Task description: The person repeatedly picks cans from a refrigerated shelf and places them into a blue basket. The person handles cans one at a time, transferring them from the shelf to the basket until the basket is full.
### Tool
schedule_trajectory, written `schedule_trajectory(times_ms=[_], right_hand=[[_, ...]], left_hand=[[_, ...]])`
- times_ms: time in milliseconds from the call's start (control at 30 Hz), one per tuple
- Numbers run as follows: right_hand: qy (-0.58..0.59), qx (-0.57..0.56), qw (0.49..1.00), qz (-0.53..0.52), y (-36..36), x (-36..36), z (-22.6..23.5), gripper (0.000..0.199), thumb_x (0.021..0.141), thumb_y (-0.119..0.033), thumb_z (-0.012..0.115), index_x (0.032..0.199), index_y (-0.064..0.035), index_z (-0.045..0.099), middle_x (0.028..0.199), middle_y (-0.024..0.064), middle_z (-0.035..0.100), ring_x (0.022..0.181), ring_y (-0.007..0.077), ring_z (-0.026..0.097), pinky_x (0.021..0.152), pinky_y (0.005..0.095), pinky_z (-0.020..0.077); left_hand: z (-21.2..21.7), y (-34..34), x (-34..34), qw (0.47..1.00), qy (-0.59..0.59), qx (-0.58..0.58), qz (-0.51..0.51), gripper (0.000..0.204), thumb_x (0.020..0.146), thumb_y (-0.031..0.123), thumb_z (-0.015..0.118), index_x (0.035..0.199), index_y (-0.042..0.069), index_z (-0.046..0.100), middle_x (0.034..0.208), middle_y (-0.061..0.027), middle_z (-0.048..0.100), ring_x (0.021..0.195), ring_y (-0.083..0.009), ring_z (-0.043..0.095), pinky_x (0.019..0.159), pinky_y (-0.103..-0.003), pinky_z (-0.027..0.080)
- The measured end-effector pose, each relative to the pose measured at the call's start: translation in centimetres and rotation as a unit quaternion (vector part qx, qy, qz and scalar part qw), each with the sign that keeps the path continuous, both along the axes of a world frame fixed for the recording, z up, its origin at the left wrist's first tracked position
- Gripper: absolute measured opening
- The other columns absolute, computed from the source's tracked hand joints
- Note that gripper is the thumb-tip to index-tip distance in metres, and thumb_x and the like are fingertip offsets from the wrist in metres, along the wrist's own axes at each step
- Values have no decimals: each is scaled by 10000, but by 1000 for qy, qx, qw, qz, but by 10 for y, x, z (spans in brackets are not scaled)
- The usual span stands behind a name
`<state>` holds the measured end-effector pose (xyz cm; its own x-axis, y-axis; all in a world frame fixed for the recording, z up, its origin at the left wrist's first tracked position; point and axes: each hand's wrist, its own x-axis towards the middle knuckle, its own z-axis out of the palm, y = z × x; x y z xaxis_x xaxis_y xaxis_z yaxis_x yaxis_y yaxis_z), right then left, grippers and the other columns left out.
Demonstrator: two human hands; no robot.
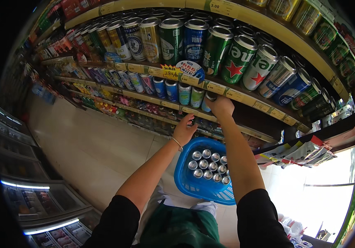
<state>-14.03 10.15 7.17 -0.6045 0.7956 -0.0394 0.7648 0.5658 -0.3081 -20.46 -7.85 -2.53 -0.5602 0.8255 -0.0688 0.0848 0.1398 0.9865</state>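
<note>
My right hand reaches to the second shelf and has its fingers closed round a blue drink can, whose silver top shows by the fingertips. A green can stands just left of it. Lower and to the left, my left hand hovers in front of the bottom shelves with thumb and fingers curved apart, holding nothing I can make out. Below both hands, a blue plastic basket rests on the floor, with several silver-topped cans upright in rows inside. My right forearm hides part of the basket.
Tall beer cans fill the shelf above, behind a yellow price rail. A yellow sign sticks out from it. Glass-topped freezers line the left side. Snack packets hang at right, beside a bright doorway.
</note>
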Motion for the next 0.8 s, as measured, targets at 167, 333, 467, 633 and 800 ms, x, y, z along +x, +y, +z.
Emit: schedule_trajectory(times_ms=[167,333,467,633,800], right_hand=[[179,89,977,76,-50,57,-2,686,738,-438,751,1283,-108,496,1085,147,667,896,320,672,699,405,547],[233,-91,960,128,-78,109,20,660,692,-306,829,1244,-65,559,1105,142,672,941,278,684,801,352,532],[265,-257,922,115,-83,148,6,682,712,-382,829,1257,-67,566,1078,136,684,1053,236,635,874,340,490],[453,-462,762,-19,-79,182,13,418,959,-291,586,1275,-20,558,1226,63,614,1170,209,538,1000,338,394],[309,-343,861,212,-121,182,29,482,959,-171,537,1427,-141,427,1373,120,509,1292,244,447,1082,323,316]], left_hand=[[19,-9,13,999,46,0,7,653,858,191,691,1421,90,378,1407,-157,446,1253,-307,474,937,-395,472],[43,-10,35,957,263,111,-53,836,726,176,819,1427,90,373,1418,-150,420,1312,-319,408,1070,-421,358],[40,-34,66,989,-2,53,-140,792,734,214,831,1393,75,413,1309,-116,534,1198,-246,527,989,-371,442],[37,-51,98,989,-58,58,-124,832,735,224,828,1417,67,378,1308,-125,531,1177,-241,540,959,-353,461],[14,-54,116,987,20,128,-93,786,733,169,817,1387,47,398,1277,-149,543,1168,-271,548,968,-359,449]])
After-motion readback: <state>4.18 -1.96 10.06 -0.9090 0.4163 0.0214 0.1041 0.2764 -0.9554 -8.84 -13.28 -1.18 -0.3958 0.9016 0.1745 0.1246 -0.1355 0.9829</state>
